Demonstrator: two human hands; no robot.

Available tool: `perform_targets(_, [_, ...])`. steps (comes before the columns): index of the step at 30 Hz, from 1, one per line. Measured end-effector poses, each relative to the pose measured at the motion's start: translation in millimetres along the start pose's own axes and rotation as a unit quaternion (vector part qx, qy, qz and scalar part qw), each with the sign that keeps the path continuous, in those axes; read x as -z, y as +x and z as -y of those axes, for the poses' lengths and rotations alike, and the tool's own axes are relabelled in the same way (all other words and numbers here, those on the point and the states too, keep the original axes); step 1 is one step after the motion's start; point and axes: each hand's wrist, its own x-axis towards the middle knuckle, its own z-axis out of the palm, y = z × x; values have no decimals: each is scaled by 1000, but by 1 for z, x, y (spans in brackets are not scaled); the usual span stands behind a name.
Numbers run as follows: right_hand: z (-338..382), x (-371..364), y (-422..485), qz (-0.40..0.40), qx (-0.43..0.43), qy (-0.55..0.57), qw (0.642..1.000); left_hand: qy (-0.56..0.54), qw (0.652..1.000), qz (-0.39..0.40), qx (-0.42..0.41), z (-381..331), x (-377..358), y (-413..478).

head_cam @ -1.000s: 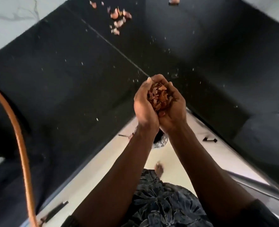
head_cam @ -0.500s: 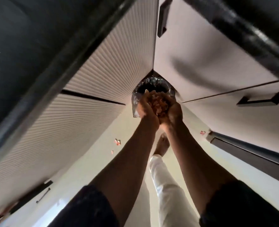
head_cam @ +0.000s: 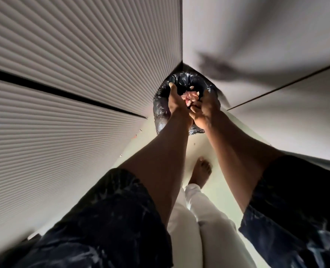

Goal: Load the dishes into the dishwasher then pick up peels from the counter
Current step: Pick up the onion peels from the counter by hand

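Left hand and right hand are cupped together round the peels, directly over the black-lined bin. Best to part them low inside it so none lands on the floor.

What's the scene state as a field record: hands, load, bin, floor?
left hand: cupped, holding peels
right hand: cupped against the left, fingers curled round peels
peels: pinkish heap between both hands, over the bin's mouth
bin: lined with a black bag, in the corner between cabinet fronts
floor: a few small scraps near the bin
foot: bare, on the floor below the arms
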Motion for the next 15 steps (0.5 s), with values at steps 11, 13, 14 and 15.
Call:
perform_targets(11, [45, 18, -170, 13, 309, -660, 685, 663, 616, 137, -403, -78, 53, -175])
perform_targets(13, [59, 16, -213, 4, 350, -690, 634, 693, 549, 140, -446, -99, 62, -206])
perform_targets(14, [70, 12, -238, -3, 371, -695, 617, 699, 519, 125, -475, -114, 63, -233])
perform_targets(15, [80, 7, -261, -11, 390, -697, 602, 706, 494, 114, -494, -130, 61, -257])
